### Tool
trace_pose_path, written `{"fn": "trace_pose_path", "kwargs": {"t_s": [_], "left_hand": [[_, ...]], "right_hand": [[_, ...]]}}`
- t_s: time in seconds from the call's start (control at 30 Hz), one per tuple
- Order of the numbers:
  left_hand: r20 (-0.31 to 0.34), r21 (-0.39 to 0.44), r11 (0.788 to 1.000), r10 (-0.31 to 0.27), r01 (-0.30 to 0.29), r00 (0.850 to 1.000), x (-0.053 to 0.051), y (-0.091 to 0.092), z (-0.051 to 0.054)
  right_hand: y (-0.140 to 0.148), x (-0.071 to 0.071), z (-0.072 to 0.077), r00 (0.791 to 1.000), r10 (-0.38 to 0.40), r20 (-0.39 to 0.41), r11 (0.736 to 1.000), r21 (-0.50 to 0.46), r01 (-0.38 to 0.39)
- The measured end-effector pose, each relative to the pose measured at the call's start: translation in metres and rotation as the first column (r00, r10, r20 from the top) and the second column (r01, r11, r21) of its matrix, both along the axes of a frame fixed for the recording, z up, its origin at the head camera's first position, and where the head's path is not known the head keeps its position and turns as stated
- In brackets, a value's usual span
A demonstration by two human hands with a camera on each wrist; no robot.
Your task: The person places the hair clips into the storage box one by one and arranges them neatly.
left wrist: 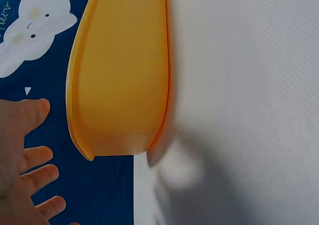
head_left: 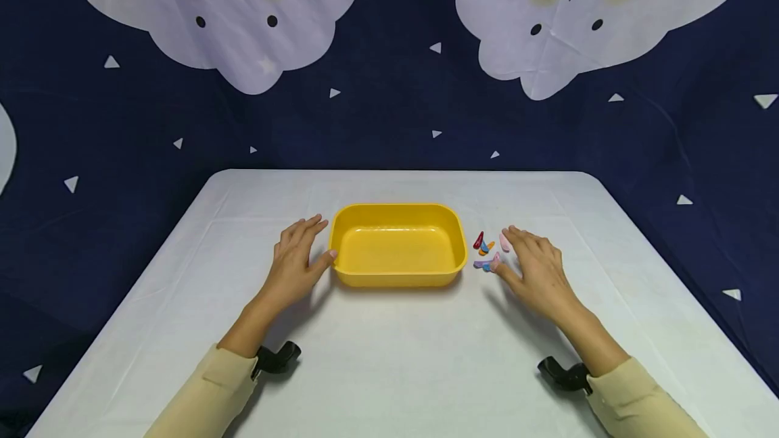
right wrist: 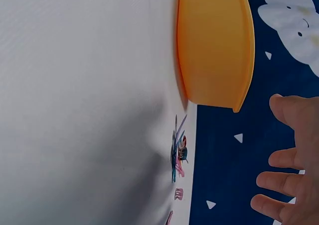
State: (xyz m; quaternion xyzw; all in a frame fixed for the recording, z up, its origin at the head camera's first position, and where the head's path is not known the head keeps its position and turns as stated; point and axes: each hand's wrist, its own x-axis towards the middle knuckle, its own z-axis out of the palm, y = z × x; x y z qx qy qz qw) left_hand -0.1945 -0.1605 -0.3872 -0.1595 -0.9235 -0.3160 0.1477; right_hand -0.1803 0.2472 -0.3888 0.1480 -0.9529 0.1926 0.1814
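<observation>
A yellow plastic basin (head_left: 398,278) stands on the white table. Just left of it my left hand (head_left: 298,261) is held with fingers spread, its thumb close to the rim; in the left wrist view the hand (left wrist: 20,160) is apart from the basin (left wrist: 119,75). To the basin's right lies a loose group of small colourful hair clips (head_left: 478,240), in red, blue, orange, purple and pink. Over the right side of these clips hovers my right hand (head_left: 538,276), fingers extended and holding nothing. The right wrist view shows the clips (right wrist: 178,153) lying near the basin's end.
A white cloth covers the table (head_left: 389,363), whose far edge meets a dark blue curtain (head_left: 389,120) printed with clouds and triangles. Each wrist carries a black camera mount (head_left: 276,358) below the hand.
</observation>
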Motion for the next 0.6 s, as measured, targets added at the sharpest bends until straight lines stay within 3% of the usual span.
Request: {"fn": "trace_pose_path", "kwargs": {"t_s": [0.6], "left_hand": [[0.049,0.197,0.978,-0.077,0.066,0.996,-0.015,-0.002,-0.003]], "right_hand": [[0.007,-0.007,-0.002,1.0,0.009,0.014,0.999,-0.054,-0.008]]}}
